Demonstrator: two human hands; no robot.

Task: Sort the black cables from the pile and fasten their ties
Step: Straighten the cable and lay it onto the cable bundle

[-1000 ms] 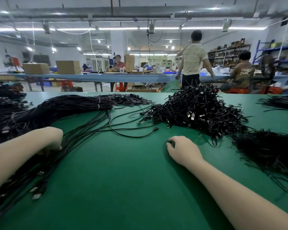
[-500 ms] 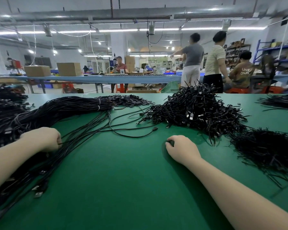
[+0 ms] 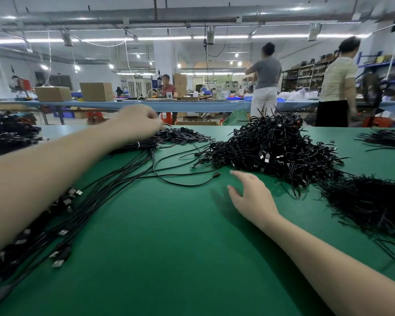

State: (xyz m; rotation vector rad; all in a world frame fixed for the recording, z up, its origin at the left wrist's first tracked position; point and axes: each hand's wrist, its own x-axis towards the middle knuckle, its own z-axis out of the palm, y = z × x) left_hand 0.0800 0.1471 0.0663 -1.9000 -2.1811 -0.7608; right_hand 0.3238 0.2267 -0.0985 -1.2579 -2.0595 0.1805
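- Two brown cardboard boxes (image 3: 96, 91) sit on the far bench; their contents cannot be seen.
- Long black cables (image 3: 114, 179) fan from the worktop's near-left corner toward its far edge.
- Left hand (image 3: 137, 122), blurred, reaches over the tie ends (image 3: 180, 136) at the far edge; its grasp cannot be told.
- Bare green worktop (image 3: 169, 247) spreads along the near edge.
- Right hand (image 3: 252, 197) hovers with loose, spread fingers, holding nothing, just beside the tangled pile (image 3: 274, 147).
- Loose ties (image 3: 369, 201) heap near the right edge.
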